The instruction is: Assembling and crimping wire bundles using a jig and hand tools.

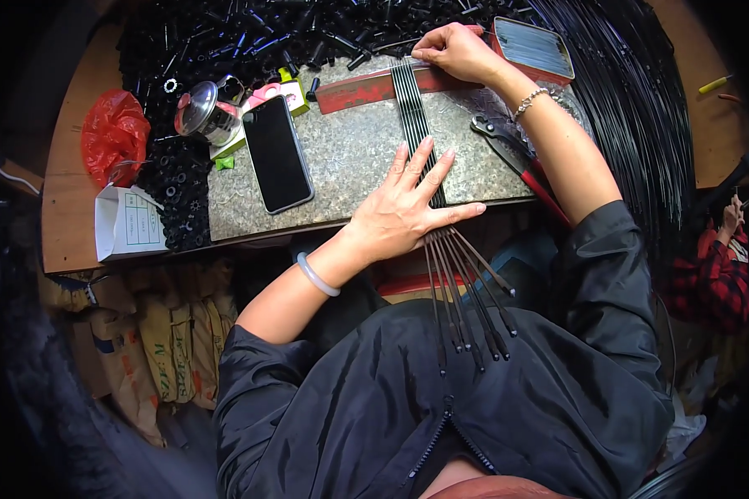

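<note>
My left hand (404,204) lies flat with its fingers spread over a row of thin black rods (409,104), touching them at the front edge of the stone slab. The rods run side by side across a worn red bar (354,93); their near ends, tipped with small knobs, fan out past the slab's edge over my lap. At the far end of the rods my right hand (458,54) is closed in a pinch above the red bar. What its fingertips hold is too small to make out. Black-jawed pliers with red handles (508,150) lie below my right forearm.
A red tin (533,50) of thin silvery wires stands by my right wrist, beside a large bundle of long black rods (632,100). Left lie a phone (279,154), a lidded glass pot (208,112), a red plastic bag (115,137) and a white box (129,220). Small black parts (225,33) pile up behind.
</note>
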